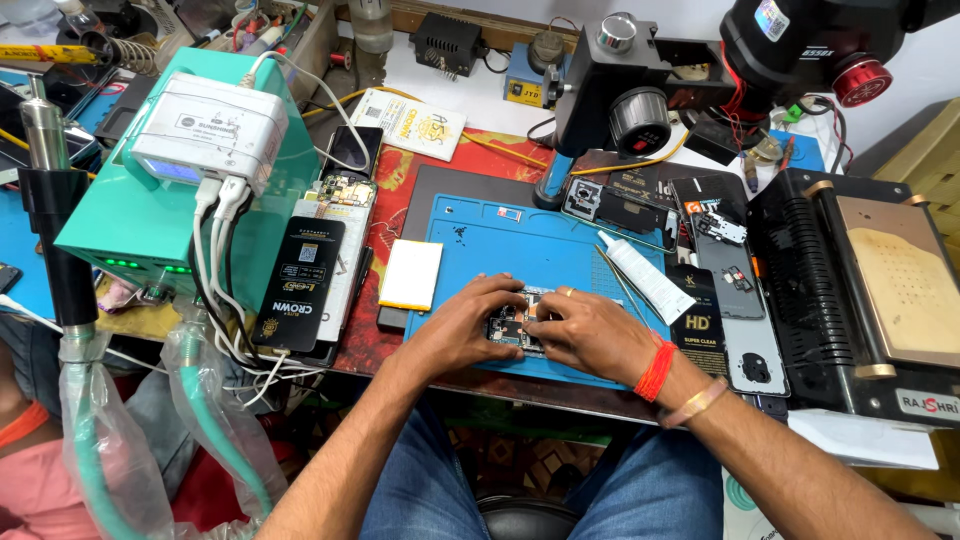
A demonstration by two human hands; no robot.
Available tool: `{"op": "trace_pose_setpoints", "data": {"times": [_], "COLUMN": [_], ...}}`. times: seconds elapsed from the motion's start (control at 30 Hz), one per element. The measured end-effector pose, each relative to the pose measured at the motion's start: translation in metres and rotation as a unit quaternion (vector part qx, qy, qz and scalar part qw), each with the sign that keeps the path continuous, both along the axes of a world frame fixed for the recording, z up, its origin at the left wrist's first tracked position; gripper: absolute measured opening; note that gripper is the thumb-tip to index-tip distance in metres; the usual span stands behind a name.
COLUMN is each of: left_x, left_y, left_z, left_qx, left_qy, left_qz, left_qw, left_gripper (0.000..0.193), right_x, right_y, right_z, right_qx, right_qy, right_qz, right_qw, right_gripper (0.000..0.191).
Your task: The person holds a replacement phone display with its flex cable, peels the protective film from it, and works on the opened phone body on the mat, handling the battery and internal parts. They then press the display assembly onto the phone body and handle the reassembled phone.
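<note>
I am pinching the opened phone (520, 325) between my left hand (465, 325) and right hand (590, 330), its long axis running away from me.

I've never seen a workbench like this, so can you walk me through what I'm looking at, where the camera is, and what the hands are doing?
The single picture comes from a camera worn on the person's head, looking down at their own lap and bench. There is no robot, just two bare hands. The left hand and right hand both rest on an opened phone with its insides showing, steadying it on a blue mat. Whether the fingers grip a small tool, I cannot tell. Beside them lie a white tube, tweezers and a pale flat battery. To the left stands a green box with a white charger on top; a black microscope stands behind the mat.
</note>
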State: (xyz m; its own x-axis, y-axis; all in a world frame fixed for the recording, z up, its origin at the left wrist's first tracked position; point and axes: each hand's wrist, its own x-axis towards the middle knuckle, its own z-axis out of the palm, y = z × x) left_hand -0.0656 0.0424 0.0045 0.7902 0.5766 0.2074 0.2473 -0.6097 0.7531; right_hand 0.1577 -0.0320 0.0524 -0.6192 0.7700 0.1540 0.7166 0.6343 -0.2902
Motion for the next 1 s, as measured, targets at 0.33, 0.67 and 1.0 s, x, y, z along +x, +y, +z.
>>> {"op": "trace_pose_setpoints", "data": {"times": [0.33,0.67,1.0], "left_x": [0.0,0.001,0.0], "left_y": [0.0,0.0,0.0], "left_z": [-0.001,-0.002,-0.001], "left_qx": [-0.002,-0.001,0.003], "left_qy": [-0.003,-0.001,-0.004], "left_qz": [-0.001,-0.001,0.003], "left_qw": [1.0,1.0,1.0], "left_gripper": [0.064,0.065,0.063], "right_x": [-0.002,-0.001,0.003], "right_y": [-0.001,0.004,0.004], "right_z": [0.005,0.009,-0.005], "right_qx": [0.004,-0.025,-0.056], "right_qy": [-0.018,-0.016,0.062], "right_qz": [-0.019,-0.009,-0.052], "right_qw": [1.0,1.0,0.995], "right_gripper": [0.027,0.027,0.024]}}
